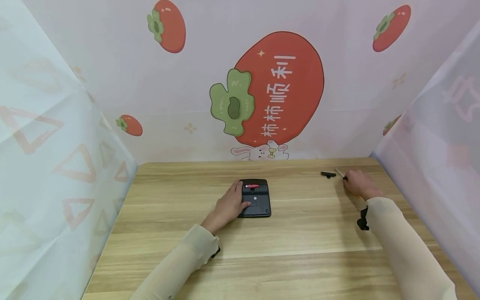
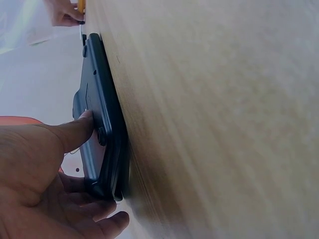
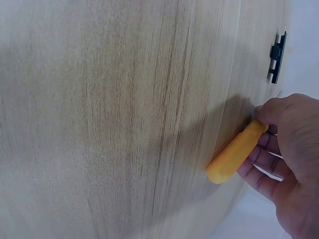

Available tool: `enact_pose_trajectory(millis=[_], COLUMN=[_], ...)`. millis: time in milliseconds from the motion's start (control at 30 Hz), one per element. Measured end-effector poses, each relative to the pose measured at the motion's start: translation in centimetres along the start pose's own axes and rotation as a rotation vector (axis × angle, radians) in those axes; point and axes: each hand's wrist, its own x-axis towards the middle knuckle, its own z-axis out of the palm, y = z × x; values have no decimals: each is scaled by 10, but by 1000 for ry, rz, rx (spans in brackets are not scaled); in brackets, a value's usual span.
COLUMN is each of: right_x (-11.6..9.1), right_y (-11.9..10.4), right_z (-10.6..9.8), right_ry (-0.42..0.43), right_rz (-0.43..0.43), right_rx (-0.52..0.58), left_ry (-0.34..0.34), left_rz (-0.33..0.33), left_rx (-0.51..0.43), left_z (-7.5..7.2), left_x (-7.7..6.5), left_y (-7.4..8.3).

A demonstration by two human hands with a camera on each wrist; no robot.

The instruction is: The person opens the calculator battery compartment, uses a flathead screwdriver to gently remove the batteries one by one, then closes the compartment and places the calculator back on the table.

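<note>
A black calculator (image 1: 256,208) lies face down on the wooden table, a red battery (image 1: 252,186) showing in its uncovered slot. My left hand (image 1: 229,202) grips its left side, the thumb (image 2: 79,130) on its back and the other fingers along the edge. Off to the right, my right hand (image 1: 360,184) pinches a screwdriver near the front of its yellow handle (image 3: 237,153). The thin shaft (image 1: 339,172) points to the back left, and the handle lies low at the tabletop. Just left of the shaft's tip is a small black battery cover (image 1: 328,174).
Printed cloth walls (image 1: 187,137) rise behind the table and on both sides. The wooden tabletop (image 1: 285,258) stretches between the two forearms. A black wrist mount (image 1: 363,220) hangs under the right sleeve.
</note>
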Motion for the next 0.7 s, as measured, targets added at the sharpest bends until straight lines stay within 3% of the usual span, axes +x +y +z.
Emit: enact_pose_trajectory(millis=[200,700], right_x=[0,1], right_y=[3,8], right_z=[-1,6], right_ry=[2,46], right_rz=[2,-22], right_rx=[38,-9], left_ry=[-1,0], left_rz=[0,-2], left_rx=[-9,-6], left_z=[0,0], left_x=[0,1], left_y=[0,0])
